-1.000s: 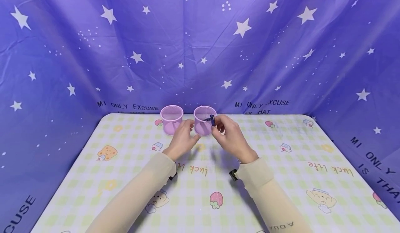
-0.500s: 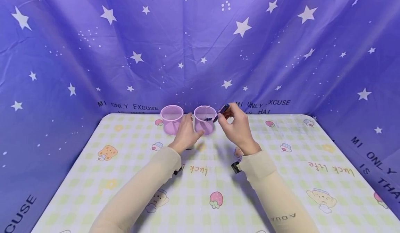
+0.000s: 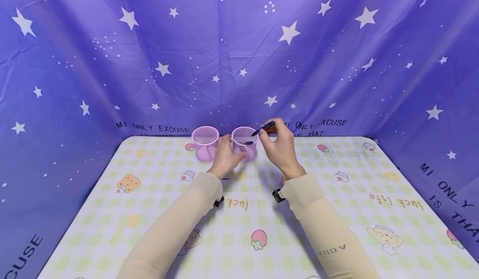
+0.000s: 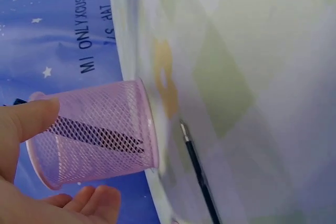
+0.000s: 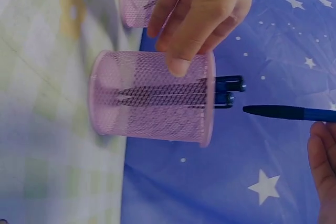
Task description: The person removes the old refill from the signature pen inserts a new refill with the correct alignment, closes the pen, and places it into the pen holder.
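Two pink mesh pen cups stand side by side at the table's far edge. My left hand point(image 3: 225, 156) is between them, its thumb point(image 4: 37, 116) over the near side of the right cup point(image 3: 244, 152). Its other fingers are beside that cup, and the left wrist view shows a small gap there. At least two dark pens point(image 5: 229, 90) stand inside the right cup, tops above the rim. Up to the right, my right hand point(image 3: 278, 146) pinches a blue pen point(image 3: 263, 128), its dark tapered end pointing toward the cup's mouth. The other cup point(image 3: 205, 144) is to the left.
A slim dark pen point(image 4: 199, 177) with a metal tip lies on the table near my left wrist. The checked tablecloth point(image 3: 258, 212) has printed pictures and lettering. A purple star curtain point(image 3: 220, 42) hangs close behind the cups.
My right hand has lifted the pen up and right of the cup and tilted it, end toward the rim. My left hand has shifted right and forward, closer to the right cup.
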Demonstrator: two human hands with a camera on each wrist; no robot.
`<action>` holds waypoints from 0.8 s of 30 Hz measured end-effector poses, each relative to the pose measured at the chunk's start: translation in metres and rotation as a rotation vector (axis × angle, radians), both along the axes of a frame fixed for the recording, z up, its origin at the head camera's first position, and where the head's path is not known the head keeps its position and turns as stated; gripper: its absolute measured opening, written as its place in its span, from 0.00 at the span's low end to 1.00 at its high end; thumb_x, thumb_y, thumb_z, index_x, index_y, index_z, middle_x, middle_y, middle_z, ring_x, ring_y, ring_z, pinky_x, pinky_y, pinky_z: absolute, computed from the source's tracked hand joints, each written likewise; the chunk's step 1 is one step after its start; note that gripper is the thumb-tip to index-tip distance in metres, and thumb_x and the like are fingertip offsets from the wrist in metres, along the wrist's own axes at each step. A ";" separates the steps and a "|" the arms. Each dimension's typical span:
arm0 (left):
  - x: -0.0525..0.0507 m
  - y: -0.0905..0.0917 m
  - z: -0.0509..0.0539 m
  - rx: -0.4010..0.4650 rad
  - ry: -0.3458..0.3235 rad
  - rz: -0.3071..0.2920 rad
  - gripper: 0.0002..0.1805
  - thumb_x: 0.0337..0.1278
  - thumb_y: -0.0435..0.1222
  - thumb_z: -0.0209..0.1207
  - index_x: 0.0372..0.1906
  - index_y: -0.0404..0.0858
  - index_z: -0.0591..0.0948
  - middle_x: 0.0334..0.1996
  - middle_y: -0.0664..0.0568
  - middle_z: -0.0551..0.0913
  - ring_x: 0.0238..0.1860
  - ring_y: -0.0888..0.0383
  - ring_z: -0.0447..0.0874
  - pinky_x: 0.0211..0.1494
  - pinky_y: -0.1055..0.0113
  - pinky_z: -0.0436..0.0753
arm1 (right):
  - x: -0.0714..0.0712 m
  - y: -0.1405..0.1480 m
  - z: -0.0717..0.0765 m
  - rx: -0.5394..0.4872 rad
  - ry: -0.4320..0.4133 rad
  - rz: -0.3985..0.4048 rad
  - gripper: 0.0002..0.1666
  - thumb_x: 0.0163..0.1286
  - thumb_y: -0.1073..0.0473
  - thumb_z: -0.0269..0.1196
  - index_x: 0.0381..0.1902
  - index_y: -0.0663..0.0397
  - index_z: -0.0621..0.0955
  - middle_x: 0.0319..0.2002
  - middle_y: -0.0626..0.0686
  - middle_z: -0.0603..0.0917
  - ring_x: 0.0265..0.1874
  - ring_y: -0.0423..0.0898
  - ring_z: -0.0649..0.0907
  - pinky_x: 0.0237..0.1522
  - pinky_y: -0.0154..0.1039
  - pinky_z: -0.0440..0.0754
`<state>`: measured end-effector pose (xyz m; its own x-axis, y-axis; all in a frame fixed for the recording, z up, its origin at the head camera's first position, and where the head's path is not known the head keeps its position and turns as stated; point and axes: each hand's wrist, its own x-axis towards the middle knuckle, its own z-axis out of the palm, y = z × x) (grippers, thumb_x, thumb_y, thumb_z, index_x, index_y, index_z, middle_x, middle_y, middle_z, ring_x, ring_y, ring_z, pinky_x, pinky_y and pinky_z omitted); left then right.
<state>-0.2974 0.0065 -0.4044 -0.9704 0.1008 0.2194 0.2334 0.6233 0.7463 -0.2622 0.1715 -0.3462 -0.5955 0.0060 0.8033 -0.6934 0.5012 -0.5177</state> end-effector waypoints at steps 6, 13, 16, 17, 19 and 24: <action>-0.007 -0.002 -0.004 0.013 -0.035 0.005 0.47 0.41 0.40 0.72 0.66 0.29 0.61 0.57 0.37 0.70 0.59 0.45 0.70 0.64 0.57 0.69 | -0.010 0.003 -0.014 -0.029 -0.038 -0.032 0.08 0.60 0.72 0.62 0.39 0.63 0.77 0.33 0.56 0.82 0.33 0.48 0.82 0.40 0.41 0.81; -0.013 -0.001 -0.006 0.017 -0.033 -0.014 0.40 0.41 0.40 0.72 0.60 0.30 0.68 0.54 0.39 0.72 0.56 0.46 0.71 0.63 0.57 0.69 | -0.013 0.004 -0.023 -0.017 -0.058 -0.059 0.07 0.61 0.71 0.61 0.38 0.63 0.77 0.32 0.56 0.82 0.33 0.48 0.82 0.40 0.39 0.80; -0.015 -0.001 -0.008 0.021 -0.032 -0.022 0.38 0.41 0.40 0.72 0.58 0.30 0.69 0.53 0.39 0.74 0.55 0.48 0.71 0.63 0.58 0.70 | -0.014 0.005 -0.026 -0.019 -0.071 -0.064 0.07 0.60 0.72 0.61 0.38 0.63 0.77 0.32 0.56 0.82 0.32 0.49 0.82 0.40 0.39 0.80; -0.016 -0.001 -0.008 0.027 -0.031 -0.026 0.37 0.41 0.39 0.72 0.58 0.30 0.70 0.53 0.40 0.74 0.55 0.48 0.71 0.62 0.58 0.70 | -0.014 0.005 -0.027 -0.021 -0.076 -0.063 0.08 0.60 0.72 0.61 0.38 0.63 0.77 0.32 0.56 0.82 0.32 0.49 0.82 0.40 0.40 0.80; -0.017 -0.001 -0.009 0.038 -0.022 -0.037 0.37 0.41 0.39 0.73 0.57 0.30 0.70 0.52 0.40 0.75 0.54 0.48 0.71 0.62 0.58 0.70 | -0.015 0.005 -0.028 -0.021 -0.088 -0.063 0.08 0.60 0.72 0.61 0.38 0.64 0.76 0.32 0.57 0.82 0.32 0.49 0.82 0.40 0.40 0.81; -0.020 -0.001 -0.010 0.087 -0.033 -0.062 0.42 0.39 0.41 0.73 0.60 0.32 0.67 0.53 0.42 0.74 0.55 0.48 0.72 0.62 0.58 0.70 | -0.016 0.004 -0.033 -0.021 -0.109 -0.051 0.08 0.60 0.72 0.61 0.38 0.64 0.76 0.32 0.58 0.81 0.32 0.50 0.82 0.40 0.42 0.81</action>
